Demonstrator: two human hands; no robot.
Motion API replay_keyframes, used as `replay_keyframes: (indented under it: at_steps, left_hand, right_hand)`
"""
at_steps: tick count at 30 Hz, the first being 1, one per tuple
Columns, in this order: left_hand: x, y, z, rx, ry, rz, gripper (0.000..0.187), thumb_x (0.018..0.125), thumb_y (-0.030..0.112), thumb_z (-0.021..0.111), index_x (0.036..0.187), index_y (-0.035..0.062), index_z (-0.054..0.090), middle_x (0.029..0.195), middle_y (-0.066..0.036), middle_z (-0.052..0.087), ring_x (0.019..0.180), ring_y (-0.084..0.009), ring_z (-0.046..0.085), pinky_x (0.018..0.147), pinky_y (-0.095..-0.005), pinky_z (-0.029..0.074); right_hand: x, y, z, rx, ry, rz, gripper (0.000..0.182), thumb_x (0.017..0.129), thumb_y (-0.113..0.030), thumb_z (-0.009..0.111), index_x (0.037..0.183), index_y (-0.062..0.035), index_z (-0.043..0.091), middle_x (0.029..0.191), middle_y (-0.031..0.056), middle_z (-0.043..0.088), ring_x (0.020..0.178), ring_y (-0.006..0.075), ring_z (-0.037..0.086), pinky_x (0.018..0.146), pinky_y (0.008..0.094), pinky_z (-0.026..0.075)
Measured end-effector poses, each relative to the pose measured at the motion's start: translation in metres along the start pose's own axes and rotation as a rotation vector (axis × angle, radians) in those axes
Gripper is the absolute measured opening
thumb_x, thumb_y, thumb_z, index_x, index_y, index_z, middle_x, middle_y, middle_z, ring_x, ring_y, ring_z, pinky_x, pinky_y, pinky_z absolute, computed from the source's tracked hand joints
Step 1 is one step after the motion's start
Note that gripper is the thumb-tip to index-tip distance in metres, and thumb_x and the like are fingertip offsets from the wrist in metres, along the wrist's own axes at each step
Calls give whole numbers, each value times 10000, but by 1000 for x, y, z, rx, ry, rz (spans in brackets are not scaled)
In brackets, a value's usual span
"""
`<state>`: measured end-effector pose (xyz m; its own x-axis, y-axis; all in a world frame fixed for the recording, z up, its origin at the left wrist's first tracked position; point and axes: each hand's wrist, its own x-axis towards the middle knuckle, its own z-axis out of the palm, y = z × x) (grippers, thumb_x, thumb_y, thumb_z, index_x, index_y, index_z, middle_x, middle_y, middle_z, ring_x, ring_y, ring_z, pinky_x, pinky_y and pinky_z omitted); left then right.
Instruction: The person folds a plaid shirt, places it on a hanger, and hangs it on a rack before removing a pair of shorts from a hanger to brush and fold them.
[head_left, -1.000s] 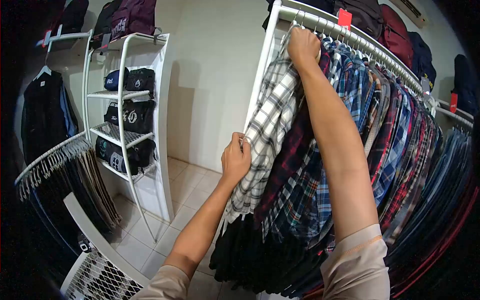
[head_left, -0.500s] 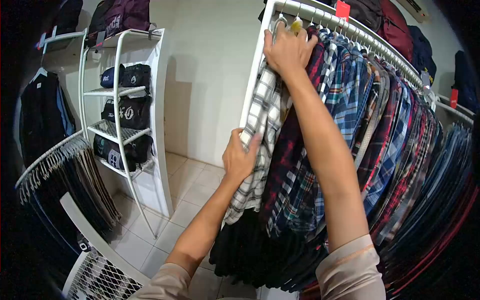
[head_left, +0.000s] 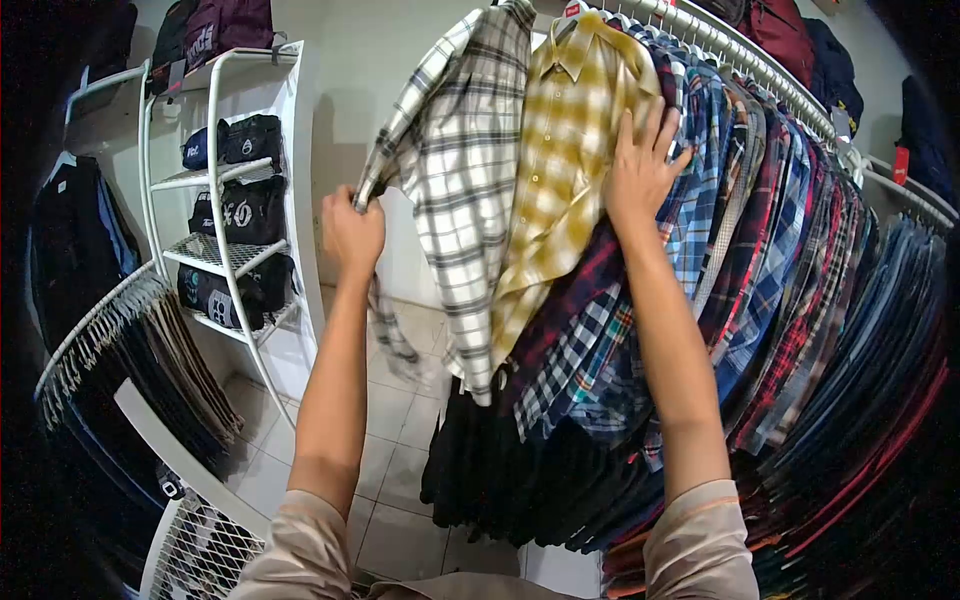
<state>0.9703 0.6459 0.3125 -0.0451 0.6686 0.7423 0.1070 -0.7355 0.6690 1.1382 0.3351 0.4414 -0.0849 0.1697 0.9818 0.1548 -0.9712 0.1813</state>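
A white shirt with dark checks point(head_left: 465, 165) hangs at the near end of the rack, pulled out to the left. My left hand point(head_left: 353, 232) is closed on its outer edge; whether that is sleeve or front cannot be told. Beside it a mustard-and-white plaid shirt point(head_left: 565, 120) faces me with its buttons showing. My right hand point(head_left: 645, 170) lies against the right side of the mustard shirt, fingers spread, near the other hanging shirts.
A white clothes rack point(head_left: 750, 50) carries a row of plaid shirts point(head_left: 700, 150), with black garments point(head_left: 500, 470) below. White shelves point(head_left: 225, 250) with black bags stand left, behind a rail of trousers point(head_left: 170, 350). Jeans point(head_left: 860, 350) hang at right.
My left hand has moved up and left, drawing the white checked shirt outward. My right hand has come down from the hangers onto the mustard shirt, which is now exposed.
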Motion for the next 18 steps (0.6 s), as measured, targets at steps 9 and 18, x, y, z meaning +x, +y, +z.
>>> replay_keyframes:
  at_steps: [9, 18]
  left_hand:
    - [-85, 70, 9, -56, -251, 301, 1090, 724, 511, 884, 1529, -10, 366, 1261, -282, 629, 1184, -469, 586, 1026, -554, 448]
    - [-156, 64, 21, -216, -265, 276, 273, 858, 214, 690, 950, -43, 669, 939, -250, 659, 844, -484, 655, 771, -544, 526]
  right_hand:
    - [-73, -24, -87, 297, -176, 374, 1118, 726, -487, 839, 1645, -191, 276, 1690, 287, 114, 1545, 490, 132, 1174, 690, 168]
    - [-193, -53, -98, 825, -298, 394, 949, 815, 26, 665, 1653, -158, 258, 922, 217, 555, 781, 407, 607, 712, 458, 517]
